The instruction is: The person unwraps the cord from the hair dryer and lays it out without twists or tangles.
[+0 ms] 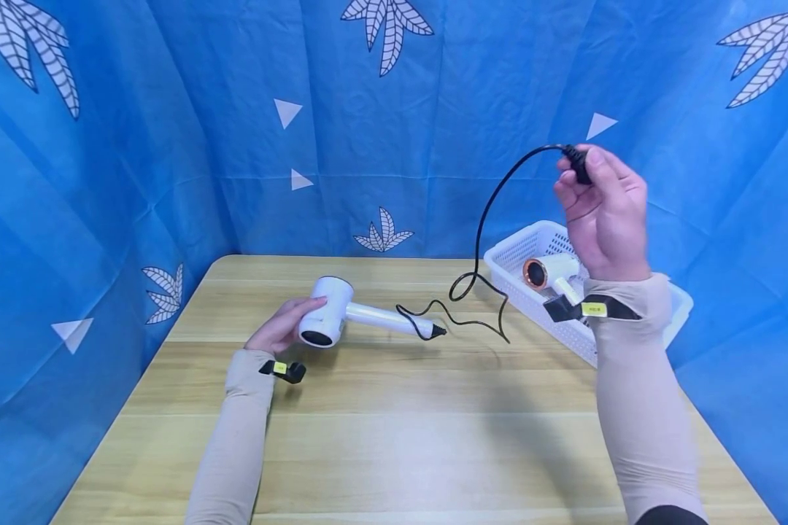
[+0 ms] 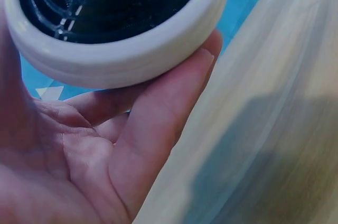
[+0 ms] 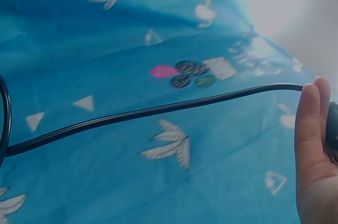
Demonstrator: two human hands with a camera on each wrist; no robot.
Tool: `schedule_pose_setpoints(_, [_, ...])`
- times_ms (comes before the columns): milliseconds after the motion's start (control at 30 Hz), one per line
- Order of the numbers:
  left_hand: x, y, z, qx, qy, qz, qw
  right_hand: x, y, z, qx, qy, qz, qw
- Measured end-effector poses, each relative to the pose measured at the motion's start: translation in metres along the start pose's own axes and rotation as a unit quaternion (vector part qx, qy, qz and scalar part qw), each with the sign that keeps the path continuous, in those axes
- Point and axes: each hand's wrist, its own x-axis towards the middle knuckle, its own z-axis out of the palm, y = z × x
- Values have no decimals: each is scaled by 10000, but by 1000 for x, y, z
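Observation:
A white hair dryer (image 1: pixel 328 312) lies at the left of the wooden table, its handle pointing right. My left hand (image 1: pixel 282 326) grips the dryer's head from the left; in the left wrist view the fingers curl round its white rim beside the dark grille. High above the table's right side, my right hand (image 1: pixel 605 208) pinches the black plug (image 1: pixel 576 165) between thumb and fingers. From the plug a black cord (image 1: pixel 482 219) arcs down, loops in the air and runs in waves back to the handle's end. In the right wrist view the cord (image 3: pixel 158 109) stretches left from the fingers.
At the table's (image 1: pixel 394 437) back right stands a white perforated basket (image 1: pixel 519 248), partly behind my right forearm. A second white hair dryer (image 1: pixel 554 270) with a copper-coloured ring lies inside it. A patterned blue curtain (image 1: pixel 381 131) hangs round the back and sides.

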Motion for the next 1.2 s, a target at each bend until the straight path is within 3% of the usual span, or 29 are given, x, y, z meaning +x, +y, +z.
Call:
schedule_pose_setpoints(133, [1, -3, -1, -11, 53, -20, 10000, -1, -18, 10, 566, 70, -16, 9984])
schedule_pose_setpoints(367, [2, -6, -5, -130, 143, -110, 9998, -7, -57, 18, 1078, 335, -741, 9908])
schedule_pose_setpoints(500, [1, -8, -13, -142, 247, -135, 9995, -13, -71, 10, 1049, 549, -1080, 9871])
schedule_pose_setpoints(667, [-6, -8, -29, -177, 560, -308, 9978, -22, -70, -9, 979, 482, -904, 9899])
schedule_pose_setpoints(800, [-18, -5, -52, -312, 843, -378, 9952, -27, -60, -23, 655, 417, -803, 9937])
schedule_pose_setpoints(933, [-27, 1, -78, -269, 1129, -518, 9919, -27, -53, -34, 98, 691, -935, 9932])
schedule_pose_setpoints(1067, [-27, 7, -99, -228, 1335, -668, 9885, -26, -47, -46, -477, 1010, -1223, 9862])
schedule_pose_setpoints(1200, [-23, 13, -113, -365, 1374, -759, 9869, -30, -32, -62, -1347, 920, -1495, 9752])
